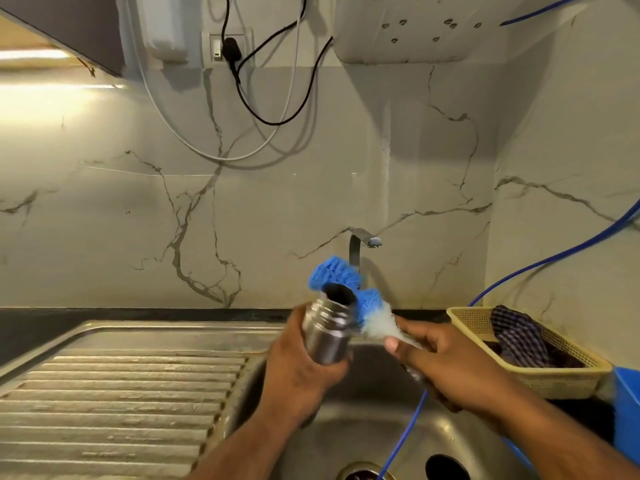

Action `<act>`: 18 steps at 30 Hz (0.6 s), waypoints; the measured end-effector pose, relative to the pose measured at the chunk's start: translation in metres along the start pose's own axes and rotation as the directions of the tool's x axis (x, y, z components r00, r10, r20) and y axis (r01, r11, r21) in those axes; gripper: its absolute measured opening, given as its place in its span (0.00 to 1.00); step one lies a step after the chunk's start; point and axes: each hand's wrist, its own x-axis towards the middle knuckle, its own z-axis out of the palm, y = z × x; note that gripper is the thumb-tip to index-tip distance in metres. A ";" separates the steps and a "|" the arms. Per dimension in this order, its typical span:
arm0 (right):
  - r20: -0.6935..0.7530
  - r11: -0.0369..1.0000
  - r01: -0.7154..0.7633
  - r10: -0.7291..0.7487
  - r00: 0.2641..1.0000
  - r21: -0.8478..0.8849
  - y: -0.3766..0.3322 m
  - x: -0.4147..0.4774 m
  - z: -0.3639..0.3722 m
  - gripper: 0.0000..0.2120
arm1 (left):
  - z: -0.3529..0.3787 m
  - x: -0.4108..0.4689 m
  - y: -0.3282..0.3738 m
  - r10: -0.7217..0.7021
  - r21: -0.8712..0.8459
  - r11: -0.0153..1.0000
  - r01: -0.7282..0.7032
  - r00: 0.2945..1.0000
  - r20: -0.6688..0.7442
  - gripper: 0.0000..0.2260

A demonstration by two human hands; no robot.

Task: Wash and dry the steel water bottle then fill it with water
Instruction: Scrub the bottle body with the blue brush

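Over the sink (pixel 349 441), the left hand (pixel 298 372) grips the steel water bottle (pixel 329 337) round its body, uncapped mouth tilted up toward the tap (pixel 360 241). The right hand (pixel 446 362) holds a blue-and-white bottle brush (pixel 369 304), its bristles against the mouth. Judged mid-wash: rinsing, drying (perhaps with the checked cloth (pixel 516 336)) and filling remain.
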 end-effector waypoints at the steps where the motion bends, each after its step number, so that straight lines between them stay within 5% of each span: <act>1: 0.004 1.000 -0.004 0.004 1.000 0.001 0.001 0.001 -0.001 0.18 | 0.002 -0.002 0.000 0.038 0.010 0.999 -0.039 0.997 0.064 0.31; 6: 0.107 0.998 -0.020 0.013 0.994 0.056 0.000 -0.006 -0.026 0.13 | -0.012 0.007 -0.004 -0.030 -0.057 0.998 0.038 0.991 0.134 0.27; 11: 0.169 0.992 0.088 -0.071 0.983 -0.092 0.000 -0.003 -0.018 0.12 | -0.021 -0.002 -0.003 0.019 0.021 0.999 -0.036 0.846 0.534 0.26; 16: 0.091 0.988 0.057 -0.044 0.995 -0.145 0.015 0.000 -0.040 0.28 | -0.028 0.010 -0.010 -0.033 -0.084 0.994 0.074 0.910 0.413 0.24; 18: 0.113 0.976 0.090 -0.068 0.991 -0.199 0.014 0.002 -0.036 0.31 | -0.029 0.010 -0.012 -0.023 -0.023 0.999 0.039 0.878 0.477 0.26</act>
